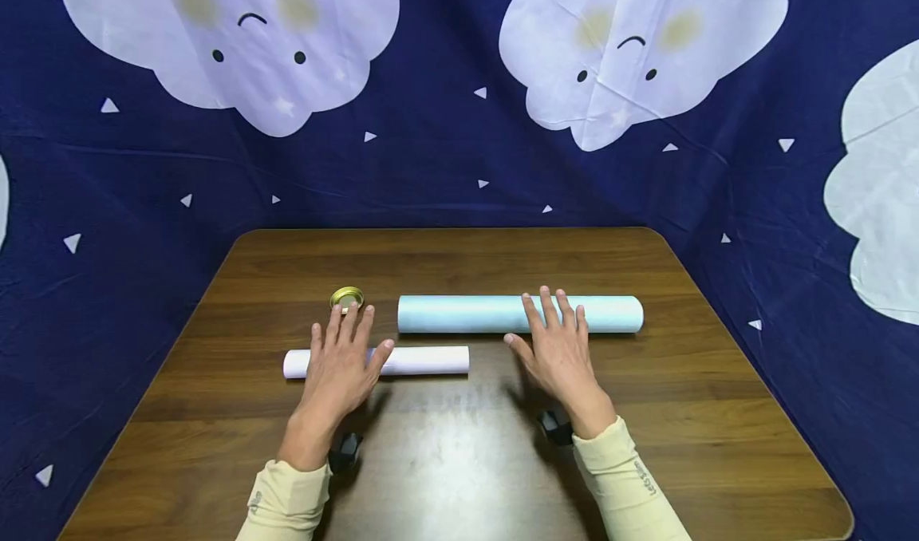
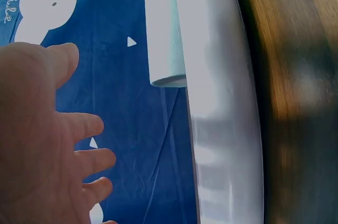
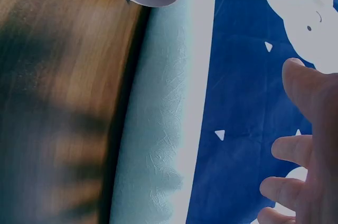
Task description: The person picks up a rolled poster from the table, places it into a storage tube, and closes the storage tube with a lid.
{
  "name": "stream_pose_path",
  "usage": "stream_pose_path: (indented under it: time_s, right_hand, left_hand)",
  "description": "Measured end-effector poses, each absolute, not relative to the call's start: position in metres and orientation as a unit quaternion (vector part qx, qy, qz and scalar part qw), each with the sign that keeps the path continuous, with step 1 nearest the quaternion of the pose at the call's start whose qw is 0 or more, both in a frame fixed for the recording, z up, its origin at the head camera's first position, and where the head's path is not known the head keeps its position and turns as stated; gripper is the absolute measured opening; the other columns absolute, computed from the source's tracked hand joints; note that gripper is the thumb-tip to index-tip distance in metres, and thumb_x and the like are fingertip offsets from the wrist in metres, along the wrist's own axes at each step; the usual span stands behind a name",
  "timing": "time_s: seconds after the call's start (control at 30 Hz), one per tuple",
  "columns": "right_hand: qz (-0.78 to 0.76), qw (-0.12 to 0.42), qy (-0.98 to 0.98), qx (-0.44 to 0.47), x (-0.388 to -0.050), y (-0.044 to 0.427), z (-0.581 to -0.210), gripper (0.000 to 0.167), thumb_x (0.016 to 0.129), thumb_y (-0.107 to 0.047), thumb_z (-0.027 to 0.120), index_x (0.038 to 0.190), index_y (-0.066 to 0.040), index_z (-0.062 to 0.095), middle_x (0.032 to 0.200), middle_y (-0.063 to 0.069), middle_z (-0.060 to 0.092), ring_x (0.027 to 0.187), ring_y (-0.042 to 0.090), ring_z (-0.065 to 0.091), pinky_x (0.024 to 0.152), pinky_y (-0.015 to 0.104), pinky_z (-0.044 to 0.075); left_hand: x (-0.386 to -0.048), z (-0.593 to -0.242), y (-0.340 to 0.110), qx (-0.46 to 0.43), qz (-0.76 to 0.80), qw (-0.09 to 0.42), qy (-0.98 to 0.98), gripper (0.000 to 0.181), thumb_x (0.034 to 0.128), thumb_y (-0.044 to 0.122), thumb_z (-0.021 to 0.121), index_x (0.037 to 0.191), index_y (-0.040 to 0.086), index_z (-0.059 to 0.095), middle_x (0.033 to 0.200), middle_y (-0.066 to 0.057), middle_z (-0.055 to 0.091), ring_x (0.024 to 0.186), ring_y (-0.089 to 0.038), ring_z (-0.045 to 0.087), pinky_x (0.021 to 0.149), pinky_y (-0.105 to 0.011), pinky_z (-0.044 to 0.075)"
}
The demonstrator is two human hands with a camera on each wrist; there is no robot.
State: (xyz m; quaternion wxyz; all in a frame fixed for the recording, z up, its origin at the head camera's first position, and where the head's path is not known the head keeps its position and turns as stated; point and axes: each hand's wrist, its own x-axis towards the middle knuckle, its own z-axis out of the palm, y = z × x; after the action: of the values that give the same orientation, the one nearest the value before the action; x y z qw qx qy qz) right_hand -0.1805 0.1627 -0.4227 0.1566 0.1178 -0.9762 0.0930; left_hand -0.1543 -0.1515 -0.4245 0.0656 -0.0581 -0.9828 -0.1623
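A white roll [image 1: 427, 361] lies crosswise on the table, and my left hand [image 1: 336, 377] hovers over its left part with fingers spread. Behind it to the right is a longer light blue roll [image 1: 459, 314]; my right hand [image 1: 562, 353] is held over its right half, fingers spread. In the left wrist view the left hand [image 2: 47, 134] stands apart from the white roll [image 2: 224, 108]. The right wrist view has the right hand [image 3: 311, 150] apart from the light blue roll [image 3: 153, 113]. Neither hand holds anything.
A round gold-rimmed lid [image 1: 348, 298] lies just beyond the left fingertips, partly covered by them. The brown wooden table [image 1: 459, 262] has rounded corners, and a dark blue cloth [image 1: 445, 150] with white clouds hangs behind it and along both sides.
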Motion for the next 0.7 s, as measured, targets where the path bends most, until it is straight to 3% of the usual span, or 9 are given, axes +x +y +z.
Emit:
stream_pose_path:
  time_s: [0.37, 0.7]
  right_hand:
    - [0.101, 0.115, -0.981, 0.115, -0.196, 0.176, -0.413, 0.070, 0.092, -0.049, 0.053, 0.148, -0.012, 0.031, 0.155, 0.019, 0.025, 0.144, 0.040, 0.019, 0.114, 0.063, 0.013]
    - [0.097, 0.112, -0.983, 0.112, -0.203, 0.186, -0.413, 0.072, 0.092, -0.050, 0.052, 0.149, -0.012, 0.029, 0.155, 0.020, 0.023, 0.143, 0.041, 0.017, 0.114, 0.063, 0.011]
  left_hand:
    - [-0.154, -0.425, -0.161, -0.064, -0.163, 0.031, -0.984, 0.067, 0.0982, 0.050, 0.036, 0.149, 0.008, 0.025, 0.157, -0.019, 0.019, 0.146, -0.040, 0.010, 0.114, -0.064, 0.008]
    - [-0.155, -0.424, -0.179, -0.076, -0.119, 0.006, -0.990, 0.077, 0.0905, 0.051, 0.053, 0.148, 0.006, 0.027, 0.154, -0.022, 0.023, 0.144, -0.044, 0.015, 0.112, -0.066, 0.013]
